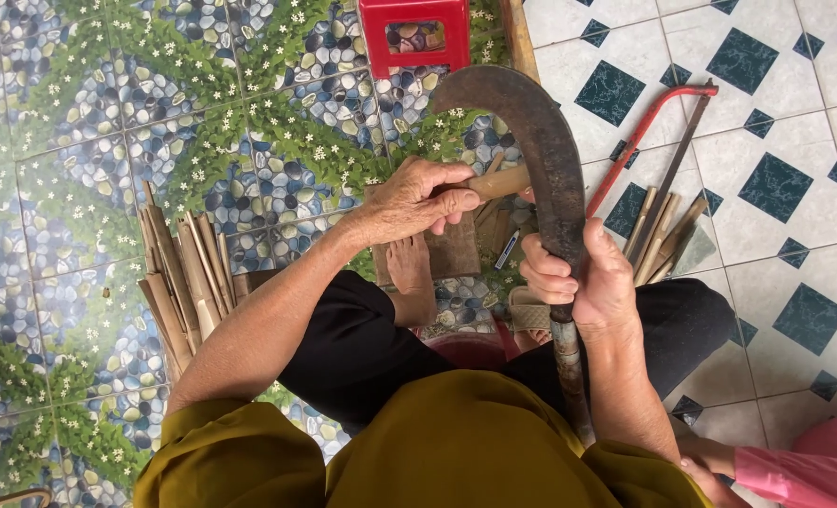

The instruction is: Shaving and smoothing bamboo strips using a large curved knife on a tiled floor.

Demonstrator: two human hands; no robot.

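My right hand (583, 277) grips the handle of a large curved dark blade (541, 141), a billhook held upright with its tip curling left. My left hand (418, 198) holds a short piece of bamboo (501, 181) against the blade's inner edge. Below the hands a bare foot (409, 265) rests on a wooden block (451, 252). My legs, in black trousers, are crossed on the floor.
A pile of split bamboo strips (181, 277) lies at left on the patterned tile floor. More strips (661, 235) and a red-framed hacksaw (644, 132) lie at right. A red plastic stool (414, 33) stands ahead. Another person's pink sleeve (804, 466) shows at bottom right.
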